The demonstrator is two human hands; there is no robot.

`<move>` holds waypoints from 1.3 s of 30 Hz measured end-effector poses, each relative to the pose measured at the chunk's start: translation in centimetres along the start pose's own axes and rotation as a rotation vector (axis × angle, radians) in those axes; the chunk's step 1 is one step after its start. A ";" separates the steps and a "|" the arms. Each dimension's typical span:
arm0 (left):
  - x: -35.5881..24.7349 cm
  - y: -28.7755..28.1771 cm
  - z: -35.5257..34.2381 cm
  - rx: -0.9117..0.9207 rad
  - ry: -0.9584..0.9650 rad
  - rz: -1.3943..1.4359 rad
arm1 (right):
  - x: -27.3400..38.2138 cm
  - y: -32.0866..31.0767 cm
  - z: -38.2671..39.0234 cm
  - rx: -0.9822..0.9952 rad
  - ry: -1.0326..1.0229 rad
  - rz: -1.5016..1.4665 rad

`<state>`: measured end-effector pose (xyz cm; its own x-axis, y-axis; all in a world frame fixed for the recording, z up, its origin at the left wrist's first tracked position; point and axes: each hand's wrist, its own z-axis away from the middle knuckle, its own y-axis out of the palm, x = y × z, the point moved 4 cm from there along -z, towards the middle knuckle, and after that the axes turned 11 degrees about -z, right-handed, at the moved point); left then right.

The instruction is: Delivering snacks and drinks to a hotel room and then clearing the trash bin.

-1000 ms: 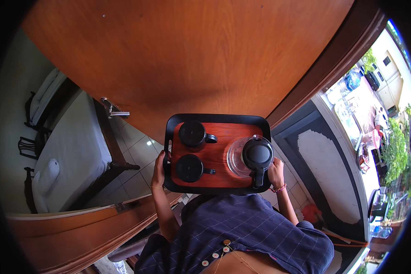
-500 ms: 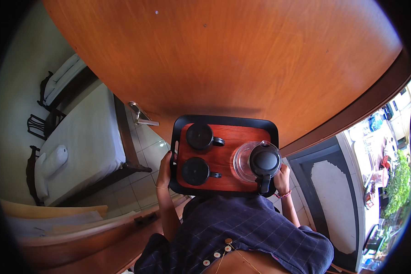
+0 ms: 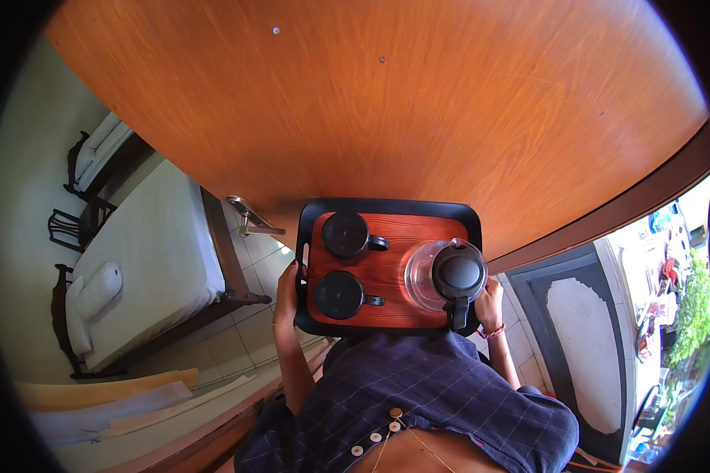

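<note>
Level in front of my waist is a serving tray (image 3: pixel 394 322) with a black rim and a red wood-grain base. My left hand (image 3: pixel 286 293) is closed round its left edge, by the handle slot. On the opposite edge my right hand (image 3: pixel 490 306) grips the tray, its fingertips partly hidden beneath the rim. Two black mugs stand on the tray's left half, a far mug (image 3: pixel 345 234) and a near mug (image 3: pixel 339 295), both with handles pointing right. To the right stands a clear pitcher (image 3: pixel 424 276) with a black lid (image 3: pixel 459 273), its handle toward me.
A brown wooden door (image 3: pixel 450 118) with a metal lever handle (image 3: pixel 248 219) stands close beyond the tray. To the left are a bed (image 3: pixel 154 260) with white sheets and a dark chair (image 3: pixel 69 229). A grey panel (image 3: pixel 536 292) and a bright plant-filled area lie right.
The view has shifted slightly against the room; the door, bed and grey panel sit a little differently. The tray stays in both hands, its mugs and pitcher in the same places.
</note>
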<state>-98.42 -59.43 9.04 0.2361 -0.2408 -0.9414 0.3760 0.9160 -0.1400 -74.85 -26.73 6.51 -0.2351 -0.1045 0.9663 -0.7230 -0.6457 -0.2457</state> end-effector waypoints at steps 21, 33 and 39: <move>-2.4 -0.5 -3.9 0.000 -0.014 -0.007 | 2.6 2.5 -2.1 0.000 0.039 -0.002; -0.8 -5.3 -4.6 -0.045 -0.097 -0.021 | 4.3 6.6 -1.0 0.012 0.017 -0.042; -1.3 -11.4 -6.0 -0.075 -0.147 0.041 | 6.4 12.5 -2.2 0.104 0.006 -0.023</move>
<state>-108.42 -67.61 10.04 0.3805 -0.2422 -0.8925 0.2971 0.9460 -0.1301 -86.82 -33.83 9.46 -0.2236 -0.0842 0.9710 -0.6571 -0.7228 -0.2140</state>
